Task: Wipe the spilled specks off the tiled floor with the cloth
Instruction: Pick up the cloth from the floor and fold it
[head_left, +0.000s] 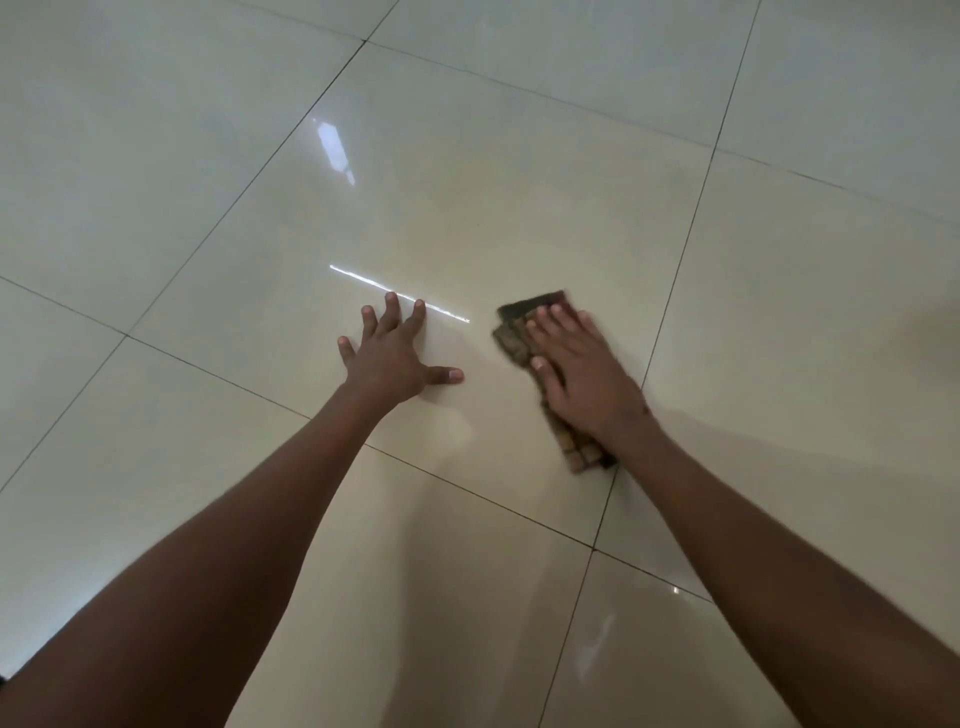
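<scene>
While both bare forearms reach forward and down from the bottom of the view, the person's two hands rest on a glossy, cream-coloured tiled floor (519, 218) crossed by thin dark grout lines. The left hand (395, 356) lies flat and open on the tile, palm down, fingers spread wide and thumb pointing toward the right; it holds nothing. The right hand (576, 364) is also flattened, palm down, with its fingers extended and close together, pressing on top of a cloth (511, 338) rather than curling around it. The cloth is dark brown with a lighter checked pattern, folded into a long strip that lies flat on the floor under the palm: one end sticks out beyond the fingertips and to the left of the hand, the other end shows below the wrist, near a grout line. The cloth's edges look slightly blurred. The two hands sit near each other on the same large tile, apart and not touching, the left thumb pointing at the cloth. A thin bright streak of reflected light (400, 293) runs across the tile just beyond the left fingertips, and a second, broader reflection (335, 150) shines farther away. Any specks on the tile are too small to make out.
</scene>
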